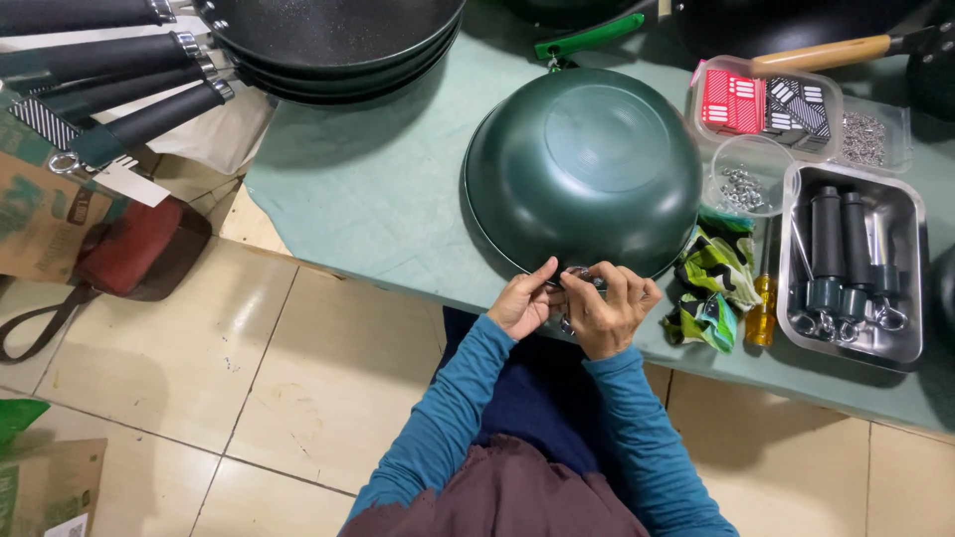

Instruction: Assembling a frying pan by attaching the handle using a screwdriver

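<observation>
Green wok lies upside down so its rim faces the person; left hand and right hand pinch a small metal fitting there.

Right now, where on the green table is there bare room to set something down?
The widest bare patch of table lies between the upturned green wok and the stacked black pans. Right of the wok it is crowded: clear bowl of hardware, patterned cloth, screwdriver, steel tray of handles. Both hands, left hand and right hand, occupy the near edge.
</observation>
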